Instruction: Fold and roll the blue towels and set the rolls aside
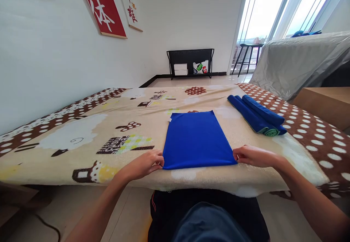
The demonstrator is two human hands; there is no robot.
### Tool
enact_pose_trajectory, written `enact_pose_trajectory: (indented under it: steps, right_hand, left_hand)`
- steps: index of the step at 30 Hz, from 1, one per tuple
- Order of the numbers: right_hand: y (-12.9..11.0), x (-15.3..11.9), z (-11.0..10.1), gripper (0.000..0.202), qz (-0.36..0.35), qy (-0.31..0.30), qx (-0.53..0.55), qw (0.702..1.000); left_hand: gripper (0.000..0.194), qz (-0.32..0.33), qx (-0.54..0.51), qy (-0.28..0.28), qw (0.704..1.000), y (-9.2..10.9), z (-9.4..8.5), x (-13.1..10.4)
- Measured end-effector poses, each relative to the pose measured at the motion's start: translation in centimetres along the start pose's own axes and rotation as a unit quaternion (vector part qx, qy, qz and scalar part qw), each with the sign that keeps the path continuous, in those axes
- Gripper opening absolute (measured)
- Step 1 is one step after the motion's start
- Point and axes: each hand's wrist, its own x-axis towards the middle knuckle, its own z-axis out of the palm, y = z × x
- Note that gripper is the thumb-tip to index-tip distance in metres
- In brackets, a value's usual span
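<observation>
A blue cloth lies flat on the patterned blanket in front of me, with a small white tag on its left edge. My left hand pinches the cloth's near left corner. At the near right corner, my right hand has its fingers closed on the same cloth. Its near edge runs straight between both hands. Off to the right, rolled blue cloths with green showing at one end lie side by side, apart from my hands.
Beyond the bed stands a black metal rack holding white boxes and a printed bag. A plastic-covered piece of furniture and a brown box are at the right. A black stool stands by the window. Wall scrolls hang at left.
</observation>
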Motion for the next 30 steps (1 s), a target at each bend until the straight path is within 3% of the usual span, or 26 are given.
enact_pose_trajectory:
  steps: [7,11,13,16,20,24,27,30]
  right_hand:
    - [-0.5,-0.4,-0.2,0.020,0.006,-0.006,0.014,1.000]
    - [-1.4,-0.7,-1.9,0.028,0.019,-0.027,0.057,0.998]
    - [-2.5,0.0,-3.2,0.035,0.009,0.013,0.068,0.998]
    - [-4.9,3.1,-3.8,0.035,-0.002,0.147,0.043,0.988]
    - [-8.1,9.8,-0.5,0.032,0.049,0.295,-0.014,0.954]
    - [-10.0,14.8,4.6,0.044,0.084,0.326,-0.006,0.942]
    - [-10.5,15.6,7.4,0.048,0.120,0.345,0.003,0.931]
    - [-10.6,15.0,9.0,0.050,0.114,0.353,-0.015,0.929]
  left_hand:
    - [0.024,0.014,0.003,-0.006,1.000,-0.3,0.2,0.2]
    - [0.028,0.009,-0.008,-0.007,1.000,0.6,-0.7,0.1]
    - [0.029,0.010,-0.011,0.041,0.999,1.6,-1.4,0.8]
    - [0.029,0.011,-0.024,0.157,0.987,3.4,-1.7,3.5]
    - [0.044,-0.011,-0.043,0.280,0.959,5.3,0.8,9.5]
    - [0.059,-0.083,-0.002,0.268,0.960,6.6,5.2,14.2]
    - [0.058,-0.123,0.034,0.254,0.959,7.1,7.9,14.8]
    - [0.056,-0.136,0.077,0.261,0.953,7.2,9.2,14.1]
